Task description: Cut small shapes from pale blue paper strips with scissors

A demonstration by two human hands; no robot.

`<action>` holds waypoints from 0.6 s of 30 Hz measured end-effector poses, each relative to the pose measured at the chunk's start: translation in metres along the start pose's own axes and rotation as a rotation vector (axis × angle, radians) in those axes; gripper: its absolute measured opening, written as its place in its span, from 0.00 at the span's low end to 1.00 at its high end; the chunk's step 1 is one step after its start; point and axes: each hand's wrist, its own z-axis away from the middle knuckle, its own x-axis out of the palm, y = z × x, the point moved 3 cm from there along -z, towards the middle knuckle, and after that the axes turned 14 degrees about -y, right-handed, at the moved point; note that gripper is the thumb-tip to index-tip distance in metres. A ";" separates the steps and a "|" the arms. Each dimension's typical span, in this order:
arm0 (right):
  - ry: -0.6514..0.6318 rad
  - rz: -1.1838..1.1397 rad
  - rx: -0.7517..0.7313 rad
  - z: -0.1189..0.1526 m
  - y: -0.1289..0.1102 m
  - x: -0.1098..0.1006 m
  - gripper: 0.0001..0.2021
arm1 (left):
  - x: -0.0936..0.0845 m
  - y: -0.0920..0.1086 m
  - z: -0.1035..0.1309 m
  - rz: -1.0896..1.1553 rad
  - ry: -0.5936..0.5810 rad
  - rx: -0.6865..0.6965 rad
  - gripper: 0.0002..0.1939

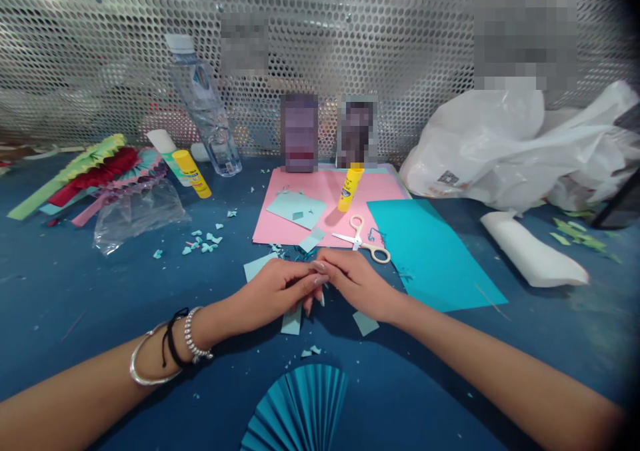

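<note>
My left hand (280,284) and my right hand (357,284) meet above the middle of the blue table, fingertips pressed together. Both are closed, and whatever they pinch is hidden by the fingers. A pale blue paper strip (291,322) shows just below my left fingers; I cannot tell if it is held or lying flat. Small pale paper squares lie close by, one (366,324) beneath my right hand. Just beyond my right hand are white-handled scissors (357,239). Nearer to me is a pleated teal paper fan (305,404), spread out on the table.
Pink paper sheets (270,228) lie at the back with a yellow glue stick (351,188) upright on them. A teal sheet (445,264) and white roll (535,251) are right. A water bottle (205,104), another glue stick (192,174) and folded paper pieces (95,174) stand or lie left.
</note>
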 end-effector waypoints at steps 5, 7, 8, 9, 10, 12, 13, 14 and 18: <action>-0.037 -0.103 -0.011 0.000 -0.002 -0.001 0.16 | -0.001 0.000 0.000 0.054 -0.023 -0.014 0.20; -0.070 -0.154 -0.016 -0.001 -0.002 0.000 0.16 | -0.001 0.000 0.000 0.075 -0.026 -0.019 0.19; -0.082 -0.168 -0.014 -0.002 -0.001 0.000 0.16 | -0.001 0.000 0.001 0.085 -0.029 -0.025 0.19; -0.088 -0.170 -0.007 -0.002 -0.001 0.001 0.16 | 0.000 0.000 0.001 0.093 -0.031 -0.030 0.19; -0.088 -0.163 0.004 -0.003 0.000 0.002 0.16 | -0.001 -0.001 0.001 0.101 -0.033 -0.030 0.19; -0.061 -0.106 0.017 -0.003 0.000 0.000 0.16 | -0.001 -0.001 0.001 0.123 -0.028 -0.022 0.19; -0.022 -0.048 0.013 -0.003 -0.001 -0.004 0.16 | -0.002 -0.002 0.002 0.140 -0.018 -0.017 0.19; 0.039 0.026 0.005 -0.001 -0.004 -0.010 0.14 | -0.003 -0.003 0.002 0.157 -0.003 -0.013 0.20; 0.259 0.319 0.063 0.014 -0.018 -0.051 0.09 | -0.004 -0.007 0.004 0.178 0.031 -0.026 0.22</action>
